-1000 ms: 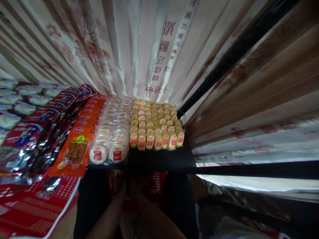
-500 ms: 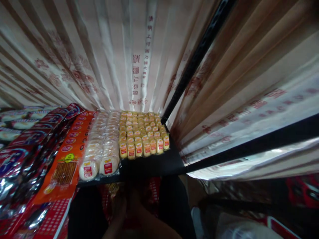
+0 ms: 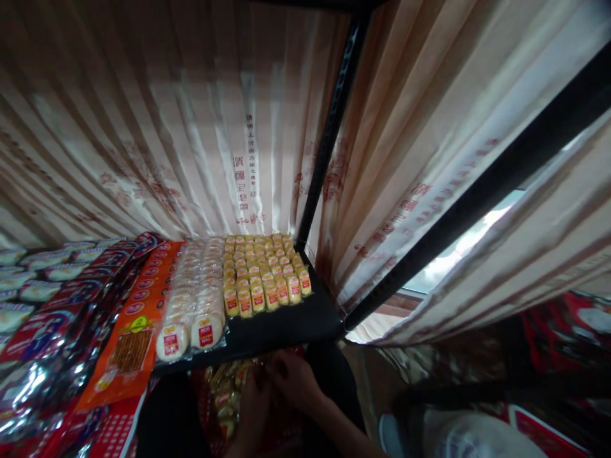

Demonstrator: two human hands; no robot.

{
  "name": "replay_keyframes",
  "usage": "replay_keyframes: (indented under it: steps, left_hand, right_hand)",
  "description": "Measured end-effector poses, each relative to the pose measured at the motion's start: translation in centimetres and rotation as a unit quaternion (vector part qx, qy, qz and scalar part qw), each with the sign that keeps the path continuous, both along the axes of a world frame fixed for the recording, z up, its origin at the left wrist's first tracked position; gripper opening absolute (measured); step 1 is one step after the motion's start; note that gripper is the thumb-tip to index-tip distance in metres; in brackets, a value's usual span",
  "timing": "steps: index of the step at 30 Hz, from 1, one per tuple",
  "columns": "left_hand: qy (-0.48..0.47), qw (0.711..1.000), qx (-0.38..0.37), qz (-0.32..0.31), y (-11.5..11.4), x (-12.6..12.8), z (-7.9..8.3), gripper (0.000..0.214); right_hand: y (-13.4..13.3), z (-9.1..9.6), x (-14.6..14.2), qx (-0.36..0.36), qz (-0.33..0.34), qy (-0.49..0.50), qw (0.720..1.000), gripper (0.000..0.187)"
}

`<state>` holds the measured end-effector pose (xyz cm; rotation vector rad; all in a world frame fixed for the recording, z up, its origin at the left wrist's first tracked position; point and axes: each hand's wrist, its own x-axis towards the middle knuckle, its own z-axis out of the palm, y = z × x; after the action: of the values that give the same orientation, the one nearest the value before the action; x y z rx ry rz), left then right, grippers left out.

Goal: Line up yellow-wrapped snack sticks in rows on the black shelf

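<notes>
Low in the shade between my knees, my left hand (image 3: 255, 395) and my right hand (image 3: 292, 376) are close together, just under the front edge of the black shelf (image 3: 296, 324). The fingers of both look curled inward; what lies in them is too dark to make out. Beside my left hand is a heap of small yellow wrapped snacks (image 3: 226, 404) with red labels. Above, on the shelf, similar yellow packs (image 3: 265, 286) stand in tight rows. To their left lie two rows of round white wrapped cakes (image 3: 205, 332).
Orange snack packets (image 3: 131, 350) and dark red shiny packets (image 3: 48, 337) lie along the shelf's left side. Pleated printed curtains (image 3: 200, 127) hang behind, with a black metal post (image 3: 329, 140) at the corner. A pale sack (image 3: 477, 436) sits at lower right.
The view has tilted and shifted, so the shelf sits lower in the picture. My hands have come up nearer the shelf edge, and the heap of yellow snacks now shows more.
</notes>
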<state>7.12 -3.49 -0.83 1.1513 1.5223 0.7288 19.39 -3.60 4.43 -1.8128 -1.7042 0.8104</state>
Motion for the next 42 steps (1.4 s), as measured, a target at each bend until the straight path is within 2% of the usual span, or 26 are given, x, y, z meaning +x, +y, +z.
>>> replay_keyframes:
  steps: [3, 6, 11, 13, 15, 20, 25, 28, 32, 37, 42]
  left_hand:
    - [-0.098, 0.995, 0.026, 0.009, 0.1, 0.9, 1.6, 0.017]
    - [-0.162, 0.986, 0.048, -0.007, 0.5, 1.6, 3.4, 0.027]
    - [-0.151, 0.986, 0.059, -0.041, 2.8, 2.8, 6.3, 0.048]
    - [-0.158, 0.983, 0.066, -0.059, 4.1, 3.6, 7.2, 0.049]
    - [-0.162, 0.982, 0.074, -0.065, 5.5, 4.6, 8.1, 0.043]
    - [-0.161, 0.979, 0.111, -0.051, 8.8, 7.4, 10.1, 0.027]
    - [-0.141, 0.977, 0.156, -0.045, 11.9, 10.2, 12.1, 0.019]
    - [-0.138, 0.976, 0.166, -0.033, 14.0, 11.9, 13.2, 0.028]
    - [-0.109, 0.973, 0.191, -0.068, 16.9, 13.9, 14.3, 0.04]
    - [-0.021, 0.967, 0.239, -0.085, 20.5, 15.5, 15.5, 0.028]
    - [0.031, 0.953, 0.279, -0.109, 23.9, 16.5, 16.8, 0.021]
  right_hand:
    - [0.4, 1.9, 1.1, 0.039, 0.009, -0.003, 0.999, 0.01]
    - [1.0, 3.5, 2.2, 0.078, 0.014, 0.016, 0.997, 0.012]
    - [2.8, 5.0, 3.9, 0.118, -0.025, 0.16, 0.98, 0.018]
    - [3.7, 5.4, 4.5, 0.127, -0.059, 0.216, 0.966, 0.021]
    - [4.5, 5.8, 5.1, 0.148, -0.087, 0.232, 0.957, 0.024]
    - [6.4, 6.8, 6.8, 0.214, -0.125, 0.202, 0.948, 0.024]
    - [8.3, 6.4, 8.4, 0.26, -0.159, 0.156, 0.94, 0.035]
    - [9.7, 6.0, 9.1, 0.295, -0.188, 0.076, 0.934, 0.037]
    - [11.7, 6.2, 10.0, 0.342, -0.195, -0.026, 0.919, 0.039]
    - [14.9, 7.3, 11.0, 0.322, -0.234, -0.09, 0.913, 0.04]
    - [19.0, 7.1, 12.0, 0.309, -0.265, -0.075, 0.91, 0.039]
